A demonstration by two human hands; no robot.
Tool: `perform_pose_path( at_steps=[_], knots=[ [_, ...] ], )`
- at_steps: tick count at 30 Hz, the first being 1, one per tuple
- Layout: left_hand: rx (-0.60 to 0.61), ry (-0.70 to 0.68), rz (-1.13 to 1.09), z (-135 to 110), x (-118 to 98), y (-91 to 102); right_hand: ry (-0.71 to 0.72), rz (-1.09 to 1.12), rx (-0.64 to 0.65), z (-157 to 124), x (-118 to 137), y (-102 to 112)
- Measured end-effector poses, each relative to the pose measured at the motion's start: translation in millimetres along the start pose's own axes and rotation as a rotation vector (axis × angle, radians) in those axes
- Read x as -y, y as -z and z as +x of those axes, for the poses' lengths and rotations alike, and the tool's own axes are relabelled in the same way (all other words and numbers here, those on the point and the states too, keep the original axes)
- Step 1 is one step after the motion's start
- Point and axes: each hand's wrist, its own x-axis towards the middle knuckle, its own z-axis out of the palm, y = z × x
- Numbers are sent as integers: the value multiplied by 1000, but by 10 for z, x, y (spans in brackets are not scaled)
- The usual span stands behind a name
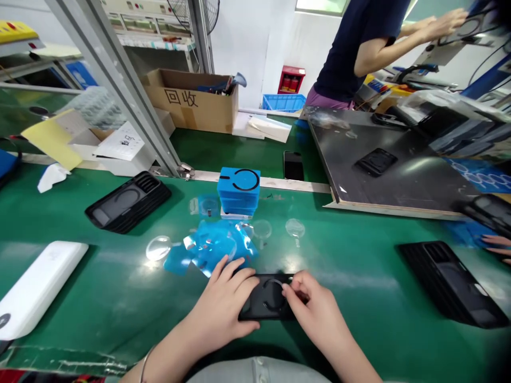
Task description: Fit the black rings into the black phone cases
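A black phone case (263, 306) with a dark ring (266, 301) on its back lies flat in front of me. My left hand (225, 300) holds the case by its left end, the fingers over the far edge and the thumb at the near edge. Over the right part of the ring, my right hand (313, 303) is closed in a pinch; what is between the fingertips is too small to make out. Beyond the hands lie crumpled blue film sheets (215, 242) and a stack of blue film cards (238, 191), the top one bearing a black ring.
Black phone case stacks stand at left (130, 202) and right (455, 284). A white device (42, 287) lies at far left. Clear round film pieces (295, 229) are scattered ahead. A raised dark board (339, 154) is at back right. A co-worker's hand (499, 247) shows at the right edge.
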Motion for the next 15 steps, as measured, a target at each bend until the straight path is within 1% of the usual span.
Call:
perform_pose_path(
  at_steps=[6, 8, 12, 15],
  knots=[
    [24, 1, -3, 12, 2, 1, 100, -163, -23, -13, -7, -14],
    [33, -6, 13, 8, 2, 6, 173, -232, -32, -18, 7, -3],
    [35, -56, 89, -4, 4, -8, 378, -398, -58, 0, 61, 8],
    [20, -82, 122, 0, 11, -36, 474, -499, -31, 39, 108, 17]
  ],
)
